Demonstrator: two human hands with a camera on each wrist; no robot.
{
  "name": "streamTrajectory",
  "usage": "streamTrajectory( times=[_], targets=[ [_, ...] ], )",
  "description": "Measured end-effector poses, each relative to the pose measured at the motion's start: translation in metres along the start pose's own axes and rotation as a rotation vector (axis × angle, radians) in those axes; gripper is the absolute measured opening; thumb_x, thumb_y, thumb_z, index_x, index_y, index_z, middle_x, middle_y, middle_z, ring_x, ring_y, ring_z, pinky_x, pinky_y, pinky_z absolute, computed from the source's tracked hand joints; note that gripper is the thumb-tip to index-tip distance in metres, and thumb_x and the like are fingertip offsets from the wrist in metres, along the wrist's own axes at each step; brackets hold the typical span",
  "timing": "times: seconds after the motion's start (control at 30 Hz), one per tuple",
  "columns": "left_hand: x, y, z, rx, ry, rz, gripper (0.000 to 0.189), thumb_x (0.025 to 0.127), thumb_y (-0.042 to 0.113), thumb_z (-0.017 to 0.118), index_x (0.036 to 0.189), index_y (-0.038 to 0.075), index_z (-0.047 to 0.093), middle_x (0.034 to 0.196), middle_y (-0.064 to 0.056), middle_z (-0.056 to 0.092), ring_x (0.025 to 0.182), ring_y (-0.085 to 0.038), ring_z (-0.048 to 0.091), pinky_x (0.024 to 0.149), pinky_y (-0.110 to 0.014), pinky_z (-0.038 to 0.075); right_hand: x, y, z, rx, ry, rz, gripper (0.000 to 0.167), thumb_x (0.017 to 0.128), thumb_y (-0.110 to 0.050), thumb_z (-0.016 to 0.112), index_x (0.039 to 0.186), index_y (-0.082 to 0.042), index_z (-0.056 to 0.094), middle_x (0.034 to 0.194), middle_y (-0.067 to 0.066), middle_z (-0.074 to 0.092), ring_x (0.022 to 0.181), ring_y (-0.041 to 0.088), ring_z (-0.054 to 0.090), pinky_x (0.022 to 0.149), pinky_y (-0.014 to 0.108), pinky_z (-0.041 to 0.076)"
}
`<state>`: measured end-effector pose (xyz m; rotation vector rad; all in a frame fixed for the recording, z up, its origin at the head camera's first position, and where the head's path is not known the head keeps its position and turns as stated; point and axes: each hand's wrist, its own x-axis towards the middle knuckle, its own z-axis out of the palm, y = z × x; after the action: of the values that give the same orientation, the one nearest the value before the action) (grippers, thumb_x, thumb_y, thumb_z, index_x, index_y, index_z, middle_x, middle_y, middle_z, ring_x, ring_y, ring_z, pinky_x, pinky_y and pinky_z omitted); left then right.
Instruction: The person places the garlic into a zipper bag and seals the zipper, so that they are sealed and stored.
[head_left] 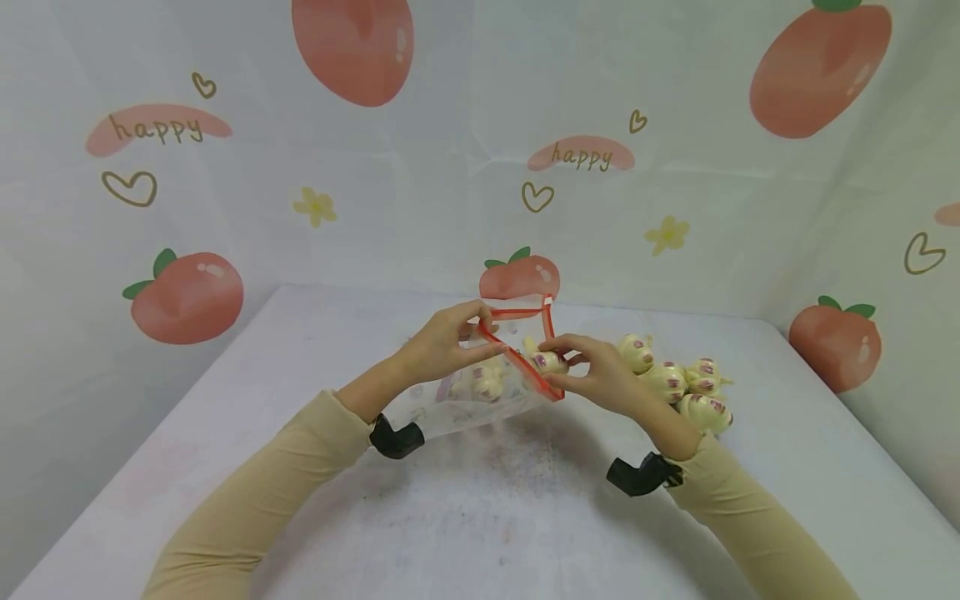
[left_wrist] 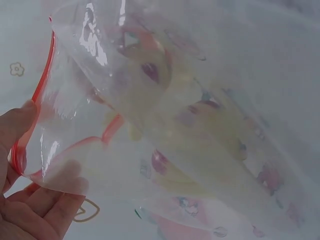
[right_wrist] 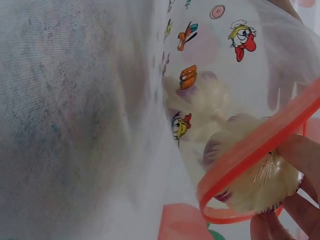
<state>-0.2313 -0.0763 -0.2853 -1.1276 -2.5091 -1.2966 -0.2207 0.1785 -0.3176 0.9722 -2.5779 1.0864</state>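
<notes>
A clear zip bag (head_left: 457, 414) with a red-edged mouth and small cartoon prints is held up over the table, its mouth spread toward the right. My left hand (head_left: 444, 340) pinches the bag's rim between thumb and fingers. In my right hand (head_left: 600, 375) is a garlic bulb (right_wrist: 265, 185), gripped by the fingertips right at the red rim (right_wrist: 250, 155), roots facing the right wrist camera. More garlic bulbs (head_left: 487, 382) lie inside the bag, blurred through the plastic in the left wrist view.
On the white table (head_left: 480, 533), a cluster of several garlic bulbs (head_left: 666, 382) sits just beyond my right wrist. A white backdrop (head_left: 450, 183) printed with fruit and hearts rises behind the table. Black wrist mounts (head_left: 397, 437) stick out below both wrists.
</notes>
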Motion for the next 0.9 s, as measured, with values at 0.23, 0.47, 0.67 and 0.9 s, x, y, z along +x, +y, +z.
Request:
streamTrajectory(
  times=[0.23,0.47,0.67,0.9],
  targets=[
    [-0.001,0.004,-0.001,-0.011,0.014,-0.003,0.025,0.084,0.014,0.069,0.093,0.006,0.047,0.091,-0.007,0.053,0.090,-0.020,0.059,0.086,-0.035,0.052,0.001,0.001,0.004,-0.010,-0.019,0.013,0.034,0.080,-0.003,0.071,0.113,-0.001,0.062,0.107,0.014,0.066,0.089,0.022,0.058,0.078,0.037,0.055],
    [-0.002,0.005,-0.001,-0.013,0.033,-0.007,0.026,0.084,0.016,0.070,0.093,0.007,0.047,0.091,-0.006,0.054,0.092,-0.020,0.056,0.089,-0.038,0.052,0.004,0.000,0.007,0.008,-0.009,0.034,0.037,0.079,0.000,0.071,0.114,0.002,0.060,0.109,0.018,0.065,0.092,0.026,0.060,0.079,0.039,0.056],
    [-0.001,0.004,-0.001,-0.017,0.045,0.001,0.026,0.085,0.017,0.069,0.092,0.008,0.046,0.092,-0.006,0.054,0.089,-0.019,0.057,0.082,-0.033,0.050,0.006,0.000,0.010,0.043,0.024,0.045,0.035,0.078,0.006,0.068,0.111,0.004,0.057,0.108,0.020,0.063,0.095,0.032,0.063,0.079,0.042,0.056],
    [-0.002,0.003,-0.001,-0.029,0.053,0.009,0.027,0.085,0.017,0.069,0.093,0.008,0.045,0.094,-0.006,0.055,0.087,-0.019,0.063,0.080,-0.031,0.050,0.008,-0.002,0.013,0.031,0.037,0.046,0.031,0.078,0.010,0.062,0.108,0.003,0.059,0.104,0.018,0.064,0.092,0.030,0.064,0.077,0.038,0.057]
  ],
)
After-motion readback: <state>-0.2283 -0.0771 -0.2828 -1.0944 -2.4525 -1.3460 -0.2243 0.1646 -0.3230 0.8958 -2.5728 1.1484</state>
